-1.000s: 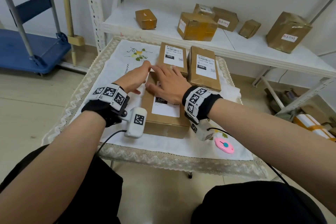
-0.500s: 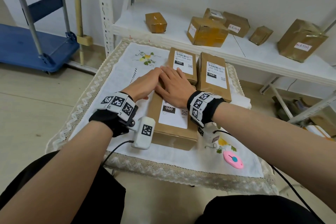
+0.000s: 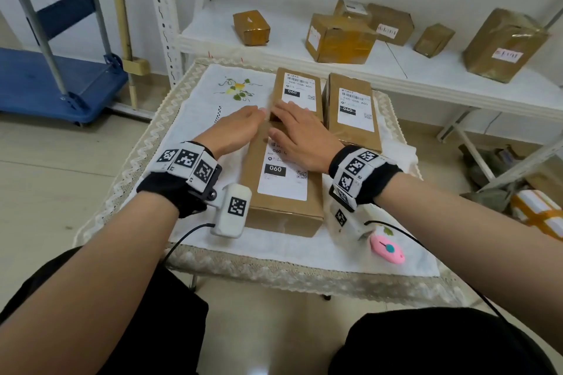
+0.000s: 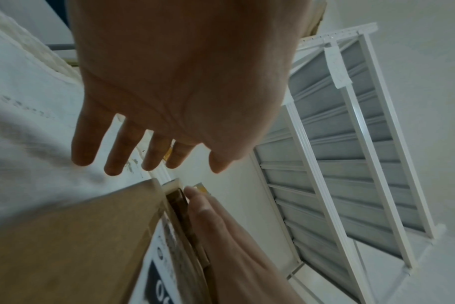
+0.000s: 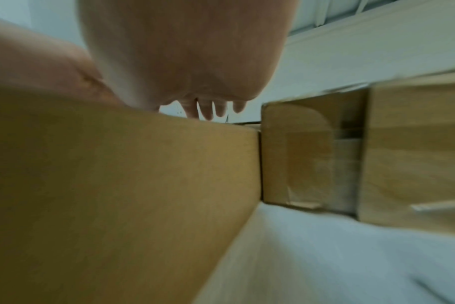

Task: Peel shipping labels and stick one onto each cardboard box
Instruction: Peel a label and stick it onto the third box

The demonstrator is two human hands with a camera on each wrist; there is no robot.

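Three brown cardboard boxes lie on the white tablecloth, each with a white shipping label on top. The near box [image 3: 283, 186] carries a label [image 3: 285, 176] marked 060. My right hand [image 3: 301, 137] lies flat on its far end, fingers straight, covering the label's upper part. My left hand [image 3: 234, 129] hovers at the box's far left edge with fingers straight and spread; in the left wrist view the left hand [image 4: 153, 160] holds nothing. Two labelled boxes stand behind: one in the middle [image 3: 300, 91] and one to the right [image 3: 353, 109].
A pink cutter [image 3: 387, 248] lies near the table's front right corner. A white shelf [image 3: 283, 39] behind holds several taped parcels. A blue trolley [image 3: 51, 82] stands on the floor at the left. The lace table edge [image 3: 274, 268] runs in front.
Both hands have slid a little toward the far end of the near box. More of the label's lower part shows now. The head view has shifted.
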